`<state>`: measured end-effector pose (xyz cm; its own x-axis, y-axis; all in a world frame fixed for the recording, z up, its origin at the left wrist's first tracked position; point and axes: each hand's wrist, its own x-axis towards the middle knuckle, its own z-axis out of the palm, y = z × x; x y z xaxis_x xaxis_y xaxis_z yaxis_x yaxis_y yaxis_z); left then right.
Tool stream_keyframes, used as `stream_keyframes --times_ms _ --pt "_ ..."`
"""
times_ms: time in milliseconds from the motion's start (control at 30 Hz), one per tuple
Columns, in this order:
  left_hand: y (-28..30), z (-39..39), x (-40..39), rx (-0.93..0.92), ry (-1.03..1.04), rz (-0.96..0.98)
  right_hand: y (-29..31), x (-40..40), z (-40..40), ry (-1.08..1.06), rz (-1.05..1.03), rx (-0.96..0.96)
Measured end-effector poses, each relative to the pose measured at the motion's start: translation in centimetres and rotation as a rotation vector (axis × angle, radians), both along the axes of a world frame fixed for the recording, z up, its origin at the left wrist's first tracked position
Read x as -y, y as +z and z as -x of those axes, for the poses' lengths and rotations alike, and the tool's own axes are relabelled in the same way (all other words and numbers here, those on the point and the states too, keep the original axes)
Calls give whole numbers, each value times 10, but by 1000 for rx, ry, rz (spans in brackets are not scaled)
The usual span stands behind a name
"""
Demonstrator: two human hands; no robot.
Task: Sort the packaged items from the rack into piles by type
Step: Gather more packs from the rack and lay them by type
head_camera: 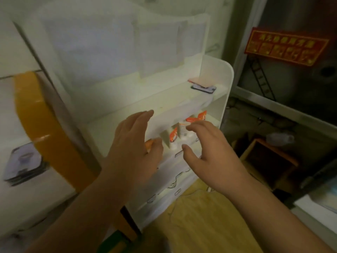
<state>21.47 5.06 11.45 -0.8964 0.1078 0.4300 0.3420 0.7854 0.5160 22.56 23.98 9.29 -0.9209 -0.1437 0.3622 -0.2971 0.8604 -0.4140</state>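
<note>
A white shelf rack (225,83) stands against the wall. On its middle shelf stand several small white packages with orange labels (173,135), and more orange-topped packets (201,115) sit further back. My left hand (133,143) hovers open in front of the shelf's left part, fingers spread; something orange (148,144) shows just behind its thumb. My right hand (206,148) is open with curled fingers just in front of the packages, not touching them. On the top shelf lie a dark flat item (203,88) and a pinkish flat pack (200,81).
White cloth pockets (127,42) hang on the wall above the rack. A yellow band (45,125) crosses a white cabinet on the left. A yellow cloth (200,220) lies below the rack. A wooden box (268,161) and a red sign (286,46) are to the right.
</note>
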Motion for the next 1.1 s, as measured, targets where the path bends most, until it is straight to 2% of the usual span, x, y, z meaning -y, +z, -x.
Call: stream_keyframes --times_ms 300,567,900,1100 --pt "1 105 -63 18 -141 -25 19 -69 73 -153 -77 30" --pt "1 187 -85 -19 -174 -3 15 -83 149 -223 -111 22" --pt "-15 252 -110 29 -129 -28 3 -118 234 -168 -86 73" --pt "-15 297 -142 12 9 -9 0 -150 313 -115 -126 111"
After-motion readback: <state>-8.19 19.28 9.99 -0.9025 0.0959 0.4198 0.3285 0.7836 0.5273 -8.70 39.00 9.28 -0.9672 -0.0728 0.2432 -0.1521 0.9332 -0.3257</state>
